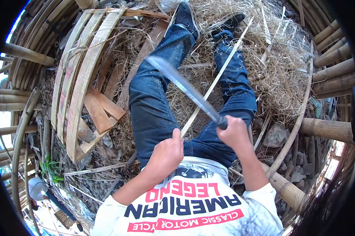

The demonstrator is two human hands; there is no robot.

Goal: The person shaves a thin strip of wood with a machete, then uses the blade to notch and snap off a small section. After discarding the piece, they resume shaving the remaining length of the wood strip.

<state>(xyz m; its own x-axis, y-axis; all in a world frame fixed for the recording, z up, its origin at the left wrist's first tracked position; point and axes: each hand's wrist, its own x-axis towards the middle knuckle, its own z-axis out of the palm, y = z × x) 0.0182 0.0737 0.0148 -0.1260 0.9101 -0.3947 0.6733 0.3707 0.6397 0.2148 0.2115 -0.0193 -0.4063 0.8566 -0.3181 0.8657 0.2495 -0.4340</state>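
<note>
My right hand [234,133] is closed around the dark handle of a long knife [185,90]. Its blade points up and to the left, slightly smeared by motion, and crosses over a thin pale strip of bamboo [226,63] in this view. The near end of that strip sits in my closed left hand [167,154], thumb up, in front of my lap. From there the strip slants away to the upper right between my legs, over the blue jeans [152,98], its far end near the right shoe.
Curly shavings [279,78] cover the ground around my feet. Pale wooden planks [93,63] lean at the left, above short brown wood pieces [100,110]. Thick bamboo poles [326,130] and stones [277,135] are at the right. A green plant [51,169] grows at the lower left.
</note>
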